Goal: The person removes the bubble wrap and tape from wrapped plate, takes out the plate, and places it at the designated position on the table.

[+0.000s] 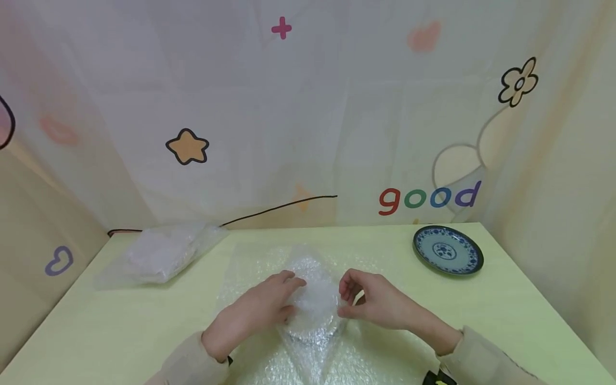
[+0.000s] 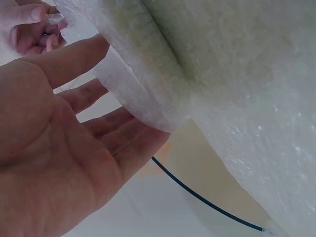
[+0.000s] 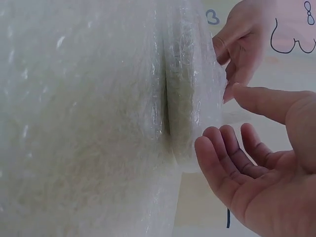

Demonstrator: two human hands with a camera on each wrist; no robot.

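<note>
A flat, rounded bundle (image 1: 315, 299) wrapped in clear bubble wrap lies on the table, its contents hidden by the layers. Around and under it spreads more bubble wrap (image 1: 260, 363). My left hand (image 1: 264, 302) rests on the bundle's left side with fingers extended; in the left wrist view the fingertips (image 2: 143, 140) touch its edge. On the other side is my right hand (image 1: 372, 299), its fingers loosely bent by the bundle's right edge. In the right wrist view, thumb and fingers (image 3: 210, 148) stand apart, with nothing seen gripped between them.
A blue-and-white patterned plate (image 1: 447, 250) with a dark rim sits at the back right of the pale table (image 1: 520, 321). Another bubble-wrapped package (image 1: 166, 251) lies at the back left. Behind the table hangs a printed curtain (image 1: 269, 117).
</note>
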